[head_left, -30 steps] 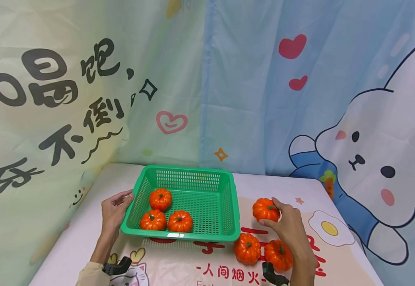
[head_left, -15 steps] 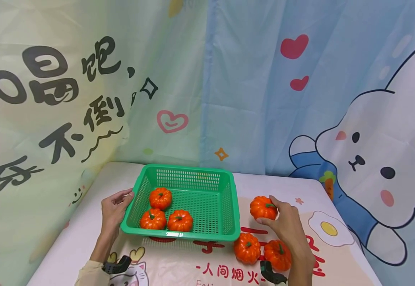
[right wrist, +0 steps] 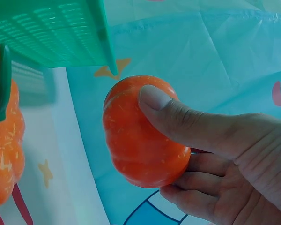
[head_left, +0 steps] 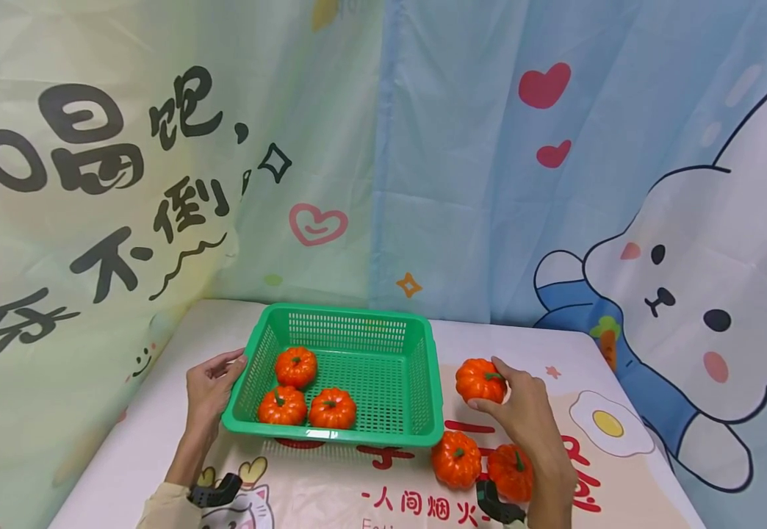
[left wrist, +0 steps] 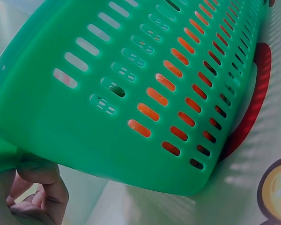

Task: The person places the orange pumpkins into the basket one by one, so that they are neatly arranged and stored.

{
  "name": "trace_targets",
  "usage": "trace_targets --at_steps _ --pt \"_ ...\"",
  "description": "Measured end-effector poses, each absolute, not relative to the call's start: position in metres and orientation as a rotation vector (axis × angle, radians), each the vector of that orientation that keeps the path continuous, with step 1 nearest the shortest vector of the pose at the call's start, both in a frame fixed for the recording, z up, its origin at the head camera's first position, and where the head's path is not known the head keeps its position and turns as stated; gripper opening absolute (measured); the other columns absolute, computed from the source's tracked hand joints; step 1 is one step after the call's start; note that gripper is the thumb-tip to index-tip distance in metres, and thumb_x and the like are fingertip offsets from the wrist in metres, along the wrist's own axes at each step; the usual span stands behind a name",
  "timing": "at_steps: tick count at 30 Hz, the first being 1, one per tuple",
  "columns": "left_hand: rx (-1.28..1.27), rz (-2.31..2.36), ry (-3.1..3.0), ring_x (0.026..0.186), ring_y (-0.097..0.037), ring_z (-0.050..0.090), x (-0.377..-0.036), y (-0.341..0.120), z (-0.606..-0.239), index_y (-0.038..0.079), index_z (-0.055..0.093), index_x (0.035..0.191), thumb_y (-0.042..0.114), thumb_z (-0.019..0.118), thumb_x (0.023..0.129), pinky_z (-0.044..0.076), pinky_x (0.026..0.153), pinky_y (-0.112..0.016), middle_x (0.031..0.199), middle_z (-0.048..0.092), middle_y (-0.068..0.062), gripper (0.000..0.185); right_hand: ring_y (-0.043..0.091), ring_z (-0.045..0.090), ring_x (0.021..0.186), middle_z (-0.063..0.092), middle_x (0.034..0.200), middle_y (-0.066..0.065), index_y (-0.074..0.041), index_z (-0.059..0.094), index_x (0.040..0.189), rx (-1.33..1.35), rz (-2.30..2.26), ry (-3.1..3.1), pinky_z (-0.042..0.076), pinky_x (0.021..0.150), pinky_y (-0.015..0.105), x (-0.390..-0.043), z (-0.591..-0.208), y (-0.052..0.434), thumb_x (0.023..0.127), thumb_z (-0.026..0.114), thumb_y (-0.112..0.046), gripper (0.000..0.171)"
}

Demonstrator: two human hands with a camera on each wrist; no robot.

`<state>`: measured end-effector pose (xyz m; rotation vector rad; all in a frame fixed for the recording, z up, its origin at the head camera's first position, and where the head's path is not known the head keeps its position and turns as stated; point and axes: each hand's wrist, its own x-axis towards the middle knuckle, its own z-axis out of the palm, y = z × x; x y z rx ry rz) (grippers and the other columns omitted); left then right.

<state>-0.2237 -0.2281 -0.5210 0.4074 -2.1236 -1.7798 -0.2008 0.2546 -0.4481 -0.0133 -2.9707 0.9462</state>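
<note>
The green plastic basket (head_left: 383, 367) holds three small orange pumpkins, one at the back (head_left: 296, 366), one at front left (head_left: 282, 405) and one beside it (head_left: 333, 408). My left hand (head_left: 212, 389) grips the basket's left rim; in the left wrist view its curled fingers (left wrist: 47, 180) show at the rim's corner. My right hand (head_left: 521, 400) holds another pumpkin (head_left: 477, 380) between thumb and fingers, right of the basket and apart from it. The right wrist view shows the thumb (right wrist: 178, 115) across this pumpkin's side (right wrist: 140, 140).
Two more pumpkins lie on the table right of the basket's front corner, one near the corner (head_left: 456, 460) and one partly behind my right wrist (head_left: 510, 474). A printed cloth covers the table (head_left: 330, 485). Printed curtains (head_left: 436, 162) hang behind it.
My right hand has moved slightly left and up in the head view, carrying its pumpkin nearer the basket. The left hand and the basket stay almost in place.
</note>
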Motion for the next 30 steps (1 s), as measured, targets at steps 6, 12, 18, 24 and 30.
trace_targets --at_steps 6,12,18,24,30 --pt "0.419 -1.769 -2.135 0.077 0.001 0.068 -0.222 -0.228 -0.52 -0.002 0.077 0.131 0.023 0.077 0.104 0.058 0.067 -0.017 0.097 0.081 0.001 0.037 0.057 0.054 0.141 0.059 0.154 0.033 0.002 0.045 0.163 -0.014 0.956 -2.981 0.049 0.113 0.067 -0.202 -0.447 0.252 0.091 0.091 -0.026 0.09" --pt "0.413 -1.766 -2.134 0.077 0.001 0.068 -0.22 -0.228 -0.518 -0.003 0.077 0.13 0.022 0.077 0.104 0.058 0.066 -0.017 0.094 0.08 0.005 0.035 0.057 0.053 0.142 0.058 0.154 0.033 0.002 0.044 0.163 -0.004 0.954 -2.973 0.049 0.113 0.068 -0.201 -0.447 0.252 0.091 0.091 -0.026 0.09" --pt "0.41 -1.774 -2.127 0.077 0.001 0.068 -0.221 -0.228 -0.519 -0.003 0.077 0.13 0.022 0.077 0.104 0.058 0.067 -0.017 0.092 0.078 0.011 0.036 0.057 0.053 0.143 0.058 0.156 0.032 0.0 0.044 0.164 0.013 0.949 -2.96 0.047 0.114 0.069 -0.201 -0.443 0.252 0.091 0.091 -0.027 0.091" --pt "0.384 -1.791 -2.11 0.074 0.0 0.067 -0.222 -0.228 -0.52 -0.003 0.077 0.131 0.019 0.077 0.104 0.058 0.065 -0.017 0.086 0.076 0.015 0.035 0.055 0.056 0.14 0.061 0.152 0.032 0.001 0.046 0.162 0.037 0.934 -2.937 0.048 0.114 0.068 -0.201 -0.44 0.252 0.091 0.091 -0.025 0.089" --pt "0.371 -1.81 -2.092 0.072 0.0 0.066 -0.224 -0.227 -0.521 -0.003 0.077 0.131 0.017 0.077 0.104 0.056 0.062 -0.017 0.082 0.074 0.015 0.034 0.053 0.059 0.137 0.062 0.151 0.032 0.001 0.047 0.162 0.052 0.914 -2.915 0.05 0.114 0.067 -0.201 -0.435 0.247 0.091 0.091 -0.025 0.088"
